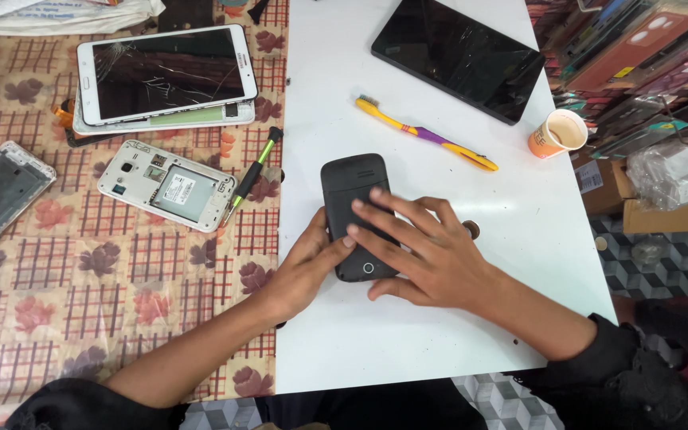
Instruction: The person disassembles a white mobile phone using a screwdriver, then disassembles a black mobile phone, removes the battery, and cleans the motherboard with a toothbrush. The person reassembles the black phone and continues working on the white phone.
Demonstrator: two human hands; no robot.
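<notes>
- Head view, looking down: both my hands rest on a black phone (pixel 357 213) that lies flat on a white table (pixel 408 334), near its front edge.
- My left hand (pixel 306 267) lies along the phone's left side, fingers loosely curled, thumb against its edge.
- My right hand (pixel 428 251) is spread wide, fingers flat across the phone's face, pressing rather than gripping.
- The phone looks whole and closed, its round button showing near the bottom; I judge the work on it barely begun, with nothing opened or removed that I can see.
- Behind the phone lie a yellow and purple toothbrush (pixel 426 134), a paper cup (pixel 557 132) and a black tablet (pixel 457 57) with a cracked screen, all well apart from my hands.
- A small dark disc (pixel 471 229) sits just beside my right hand.
- To the left, on a flowered cloth (pixel 81 271), lie a green screwdriver (pixel 252 171), an opened white phone (pixel 167 185), a cracked white tablet (pixel 166 73) and a bare frame (pixel 0 195).
- Nothing blocks my hands.
</notes>
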